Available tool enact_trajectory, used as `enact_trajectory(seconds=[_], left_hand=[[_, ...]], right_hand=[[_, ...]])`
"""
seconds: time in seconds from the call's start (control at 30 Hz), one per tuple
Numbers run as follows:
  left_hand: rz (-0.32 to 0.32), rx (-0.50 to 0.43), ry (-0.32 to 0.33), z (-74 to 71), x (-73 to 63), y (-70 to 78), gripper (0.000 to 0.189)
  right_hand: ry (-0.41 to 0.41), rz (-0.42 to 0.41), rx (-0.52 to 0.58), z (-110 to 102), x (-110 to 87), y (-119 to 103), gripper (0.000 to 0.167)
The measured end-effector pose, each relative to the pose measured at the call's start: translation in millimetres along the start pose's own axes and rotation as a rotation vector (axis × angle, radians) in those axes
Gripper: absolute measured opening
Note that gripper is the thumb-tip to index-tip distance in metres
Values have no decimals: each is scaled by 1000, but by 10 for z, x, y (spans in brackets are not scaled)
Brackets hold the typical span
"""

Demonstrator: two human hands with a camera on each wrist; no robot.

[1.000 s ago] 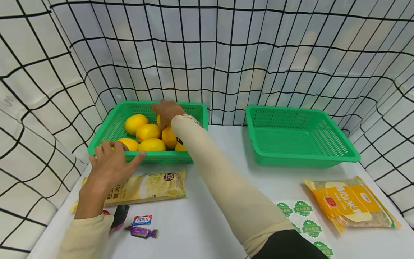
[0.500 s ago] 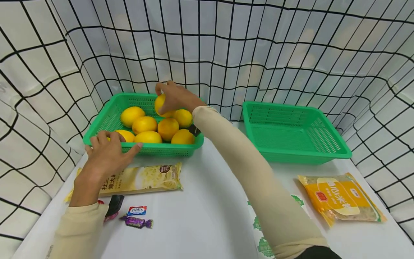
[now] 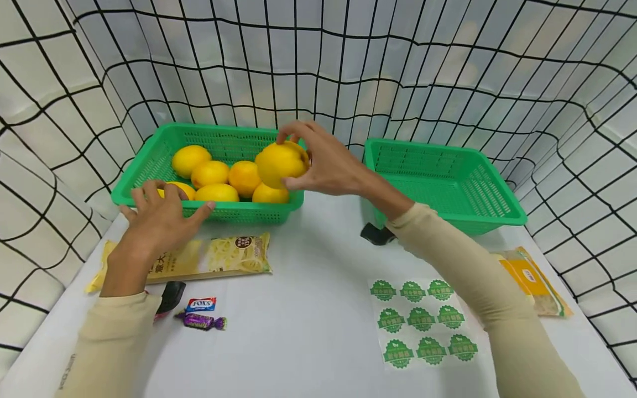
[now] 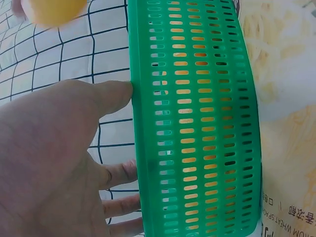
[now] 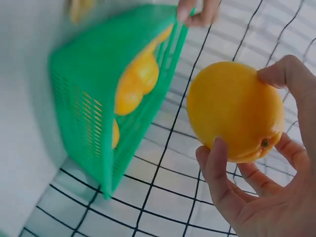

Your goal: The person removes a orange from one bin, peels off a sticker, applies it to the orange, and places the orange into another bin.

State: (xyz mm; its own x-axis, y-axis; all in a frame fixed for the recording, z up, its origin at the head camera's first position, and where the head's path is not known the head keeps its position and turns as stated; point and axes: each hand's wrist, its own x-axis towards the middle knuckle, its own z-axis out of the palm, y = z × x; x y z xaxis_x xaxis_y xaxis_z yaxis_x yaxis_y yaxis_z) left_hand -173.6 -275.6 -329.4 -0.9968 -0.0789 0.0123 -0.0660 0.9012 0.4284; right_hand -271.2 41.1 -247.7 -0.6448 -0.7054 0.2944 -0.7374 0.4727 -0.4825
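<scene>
My right hand (image 3: 333, 160) holds a round yellow orange (image 3: 281, 165) above the right end of the left green basket (image 3: 239, 213). In the right wrist view, thumb and fingers pinch the orange (image 5: 232, 111) from opposite sides, its stem end showing near the palm. My left hand (image 3: 159, 221) grips the front rim of that same basket, its fingers hooked over the edge. The thumb touches the rim in the left wrist view. Several yellow fruits (image 3: 210, 174) lie in the basket, some hidden behind the hands and the held orange.
A second green basket (image 3: 448, 215) stands at the right. A pasta packet (image 3: 239, 255), two wrapped candies (image 3: 201, 320), a sheet of green stickers (image 3: 420, 320) and an orange-yellow packet (image 3: 537, 282) lie on the white table. Black netting (image 3: 318, 72) encloses the back and sides.
My right hand has lifted the orange out of the left basket and moved right and towards me. The left hand stays on the rim. The head view has shifted slightly.
</scene>
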Motion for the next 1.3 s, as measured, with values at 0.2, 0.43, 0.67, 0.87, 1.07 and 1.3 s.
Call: enact_trajectory(seconds=[0.2,0.43,0.67,0.87,1.07,1.3], left_hand=[[-4,-11,-4,-4,14,-2,89],[3,-16,-2,-26,46,33,90],[3,-15,8,-10,22,13,86],[16,11,37,-1,13,54,82],[135,43,157,-32,-105,297,60],[424,-281,-73,355,-260,834,34]], right_hand=[[-41,12,122,85,-791,95,63],[-149,136,211,411,-1423,330,59],[-206,191,279,698,-1616,441,56],[-197,227,408,749,-1725,524,59],[-195,232,427,735,-1796,587,60],[-178,235,387,661,-1903,680,60]])
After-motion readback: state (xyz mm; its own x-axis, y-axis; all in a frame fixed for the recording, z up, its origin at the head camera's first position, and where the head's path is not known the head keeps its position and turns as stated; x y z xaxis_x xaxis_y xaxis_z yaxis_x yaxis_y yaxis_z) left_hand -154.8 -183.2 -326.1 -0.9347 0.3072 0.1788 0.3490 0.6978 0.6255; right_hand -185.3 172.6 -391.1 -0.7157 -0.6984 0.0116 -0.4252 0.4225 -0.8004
